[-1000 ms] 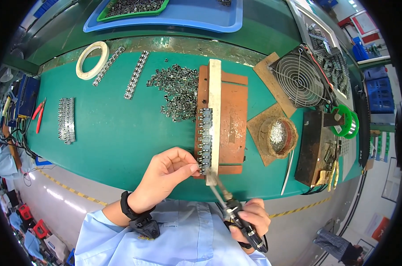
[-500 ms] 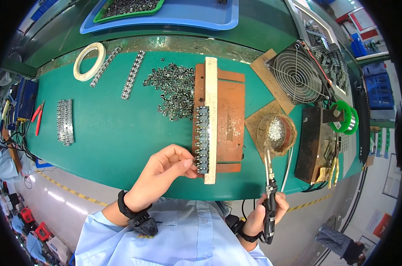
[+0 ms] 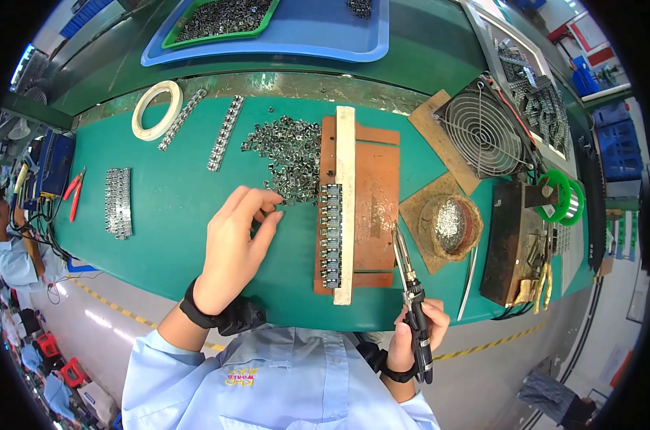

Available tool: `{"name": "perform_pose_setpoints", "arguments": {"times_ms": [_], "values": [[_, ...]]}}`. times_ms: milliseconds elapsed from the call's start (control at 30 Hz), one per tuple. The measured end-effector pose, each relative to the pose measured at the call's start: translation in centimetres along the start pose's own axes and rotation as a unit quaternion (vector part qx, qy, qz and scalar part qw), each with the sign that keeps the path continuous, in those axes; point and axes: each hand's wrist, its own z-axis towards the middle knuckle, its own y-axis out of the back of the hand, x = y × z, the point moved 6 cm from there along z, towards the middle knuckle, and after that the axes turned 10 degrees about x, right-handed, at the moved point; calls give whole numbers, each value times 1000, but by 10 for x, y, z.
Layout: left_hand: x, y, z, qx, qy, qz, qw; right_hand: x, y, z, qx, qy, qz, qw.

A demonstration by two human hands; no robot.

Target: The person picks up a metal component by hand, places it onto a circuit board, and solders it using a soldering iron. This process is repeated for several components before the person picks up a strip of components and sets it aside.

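Observation:
My left hand (image 3: 237, 240) has its thumb and forefinger apart, the forefinger's tip at the lower edge of a pile of small shiny metal clips (image 3: 289, 154). No part shows clearly between the fingers. My right hand (image 3: 424, 331) is wrapped round the black handle of a soldering iron (image 3: 415, 301). The iron's metal tip points away from me, over the right edge of a brown fixture board (image 3: 377, 193). Along that board's left side runs a row of small black components (image 3: 330, 236), standing against a pale strip (image 3: 345, 208).
Right of the board are a round solder pot (image 3: 450, 226), a fan (image 3: 483, 129) and a green solder wire spool (image 3: 560, 197). At left lie tape (image 3: 156, 110), clip strips (image 3: 226, 133) and red pliers (image 3: 74, 193). A blue tray (image 3: 325, 46) stands beyond; another person (image 3: 13, 244) sits far left.
My left hand has left the row's near end and moved away and left to the clip pile. The soldering iron has swung left from the solder pot to the fixture board's edge.

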Motion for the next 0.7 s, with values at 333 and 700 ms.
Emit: {"name": "perform_pose_setpoints", "arguments": {"times_ms": [333,700], "values": [[-2,-5,4,19,0,49,999,2,0,1,34,20,-25,999],[-5,-38,-48,239,189,-464,832,2,2,3,25,17,-6,1000]]}}
